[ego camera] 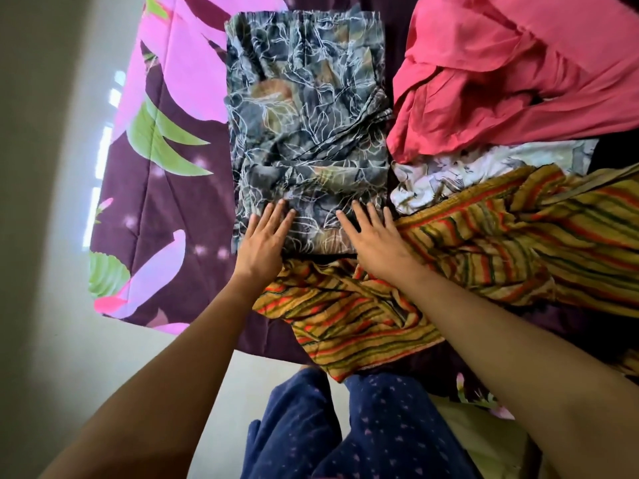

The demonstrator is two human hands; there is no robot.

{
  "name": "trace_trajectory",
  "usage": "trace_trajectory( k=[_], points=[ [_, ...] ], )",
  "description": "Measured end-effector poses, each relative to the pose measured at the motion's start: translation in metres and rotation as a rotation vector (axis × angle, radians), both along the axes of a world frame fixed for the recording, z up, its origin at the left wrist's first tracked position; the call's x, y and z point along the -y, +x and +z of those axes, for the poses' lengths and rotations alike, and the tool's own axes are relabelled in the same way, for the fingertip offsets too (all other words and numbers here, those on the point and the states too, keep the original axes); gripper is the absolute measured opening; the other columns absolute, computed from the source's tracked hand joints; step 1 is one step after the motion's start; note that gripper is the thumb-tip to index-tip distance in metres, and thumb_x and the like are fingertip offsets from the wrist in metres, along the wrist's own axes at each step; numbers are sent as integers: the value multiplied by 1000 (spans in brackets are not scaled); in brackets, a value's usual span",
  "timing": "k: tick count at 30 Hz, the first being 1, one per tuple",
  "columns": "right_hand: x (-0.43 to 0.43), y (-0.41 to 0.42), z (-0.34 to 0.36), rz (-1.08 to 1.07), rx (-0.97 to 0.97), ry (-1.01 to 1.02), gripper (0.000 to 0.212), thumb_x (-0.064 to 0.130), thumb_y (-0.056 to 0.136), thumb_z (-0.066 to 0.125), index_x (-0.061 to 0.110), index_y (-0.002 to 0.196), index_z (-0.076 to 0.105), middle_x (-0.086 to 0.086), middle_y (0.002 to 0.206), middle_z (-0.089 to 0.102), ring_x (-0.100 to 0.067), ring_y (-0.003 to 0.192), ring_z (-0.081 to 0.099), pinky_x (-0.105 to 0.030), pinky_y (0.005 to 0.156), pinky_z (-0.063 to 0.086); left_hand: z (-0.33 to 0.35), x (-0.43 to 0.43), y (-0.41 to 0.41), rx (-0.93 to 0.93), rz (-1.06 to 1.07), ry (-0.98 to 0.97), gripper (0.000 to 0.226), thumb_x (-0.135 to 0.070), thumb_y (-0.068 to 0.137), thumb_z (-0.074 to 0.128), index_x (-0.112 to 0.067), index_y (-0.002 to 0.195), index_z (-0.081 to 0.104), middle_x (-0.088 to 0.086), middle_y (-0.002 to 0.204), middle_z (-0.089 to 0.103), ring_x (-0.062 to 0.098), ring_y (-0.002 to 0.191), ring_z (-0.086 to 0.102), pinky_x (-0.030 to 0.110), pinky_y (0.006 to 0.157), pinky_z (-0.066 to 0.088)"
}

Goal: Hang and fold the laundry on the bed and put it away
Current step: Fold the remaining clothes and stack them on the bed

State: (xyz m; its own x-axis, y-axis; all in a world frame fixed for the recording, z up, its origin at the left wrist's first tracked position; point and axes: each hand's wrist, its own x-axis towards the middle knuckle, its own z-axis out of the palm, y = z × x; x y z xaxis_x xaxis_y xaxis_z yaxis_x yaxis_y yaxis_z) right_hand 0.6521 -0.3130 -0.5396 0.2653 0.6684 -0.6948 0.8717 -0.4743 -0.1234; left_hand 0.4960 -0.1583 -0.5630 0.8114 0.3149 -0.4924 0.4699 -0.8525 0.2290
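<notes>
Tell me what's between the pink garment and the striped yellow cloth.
A crumpled white printed cloth lies between the pink garment and the striped yellow cloth, seen in the head view.

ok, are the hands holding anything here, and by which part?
Nothing is gripped. The left hand and right hand lie flat, fingers straight, pressing on the near end of the grey leaf-print garment.

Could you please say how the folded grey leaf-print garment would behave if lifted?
Probably floppy: the grey leaf-print garment lies thin and creased, so its folds would likely fall open. Likely light; the left hand and right hand lie flat on it.
</notes>
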Motion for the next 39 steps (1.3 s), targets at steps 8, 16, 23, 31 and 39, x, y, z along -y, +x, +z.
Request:
trace_trajectory(
  k=[8, 16, 23, 31, 39],
  points=[
    [-16, 20, 55, -9, -269, -139, 62, -6, 93, 34, 19, 148, 26, -14, 145, 39, -29, 121, 47, -31, 82, 45, 55, -12, 25, -344, -96, -183, 57, -5, 90, 44, -19, 144, 33, 13, 146, 39, 27, 130, 42, 36, 102, 34],
    [-32, 46, 92, 46, -529, -397, 26, 8, 88, 61, 7, 114, 57, -12, 114, 61, -20, 89, 54, -29, 69, 45, 103, -40, 52, -565, -92, -474, 26, -13, 80, 69, -10, 106, 66, 5, 95, 63, 20, 85, 56, 27, 72, 43],
    [-51, 68, 55, -216, -21, 121, 62, -6, 82, 55, 11, 138, 36, -18, 141, 37, -34, 129, 39, -49, 107, 33, 85, -45, 80, 248, 106, 146, 47, 4, 81, 56, -6, 126, 52, 22, 131, 50, 38, 120, 47, 50, 101, 35],
    [-10, 13, 29, -37, -107, 217, 62, 50, 94, 45, 16, 145, 32, -8, 155, 22, -24, 145, 15, -47, 116, 7, 34, -3, 23, -36, 44, -22, 63, -45, 88, 56, -21, 143, 36, 5, 148, 36, 25, 133, 36, 40, 107, 28],
    [-5, 25, 9, 137, -93, 139, 99, 60, 83, 56, 22, 151, -3, -10, 159, -5, -27, 146, -10, -57, 115, -6, 35, -26, 49, 1, 378, 3, 71, -57, 88, 45, -24, 147, 22, 20, 151, 22, 38, 136, 27, 58, 104, 26]
  ],
)
